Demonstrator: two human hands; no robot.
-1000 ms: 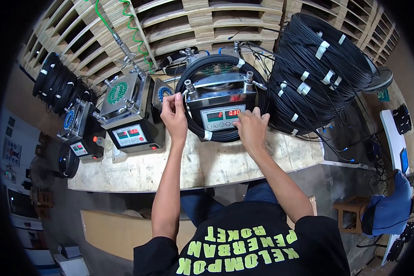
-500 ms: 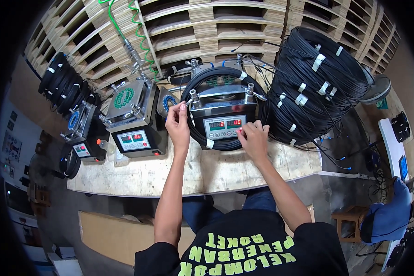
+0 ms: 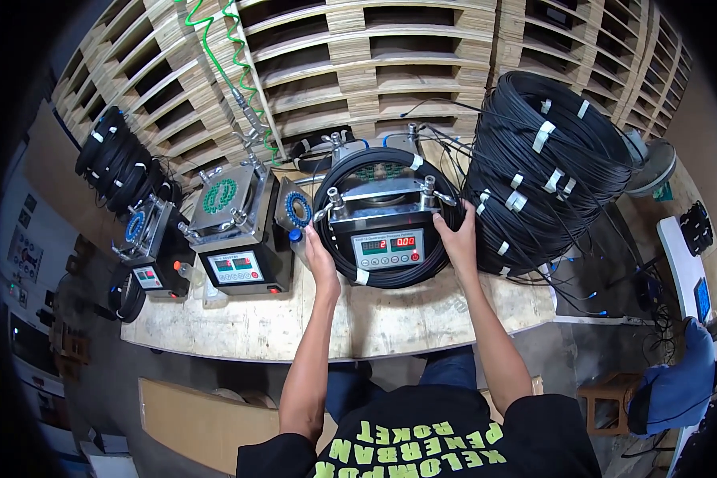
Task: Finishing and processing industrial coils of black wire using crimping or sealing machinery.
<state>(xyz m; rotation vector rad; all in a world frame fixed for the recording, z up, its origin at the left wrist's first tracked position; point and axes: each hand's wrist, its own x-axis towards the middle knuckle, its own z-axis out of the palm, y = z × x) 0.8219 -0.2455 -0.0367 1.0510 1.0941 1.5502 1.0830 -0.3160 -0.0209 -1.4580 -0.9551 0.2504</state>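
Your right grip (image 3: 460, 239) is clasping the right side of the black cable coil (image 3: 404, 279), its thumb lying along the inner edge of the ring. Your left grip (image 3: 321, 259) is resting against the coil's left side with fingers extended; whether it is closing on the coil, I cannot tell. The coil is sitting at the centre of the frame, forming a thick, round, smooth-stranded loop around a boxy machine (image 3: 345, 253), with white tape strips (image 3: 417, 162) binding it. The machine is showing shiny metal above a dark front and glowing red digits. A blue-capped bottle (image 3: 296, 237) is standing just beside your left fingers. Taller coils (image 3: 526, 167) are piling up at the upper right, and the pale, stained wooden surface (image 3: 295, 334) is curving below.
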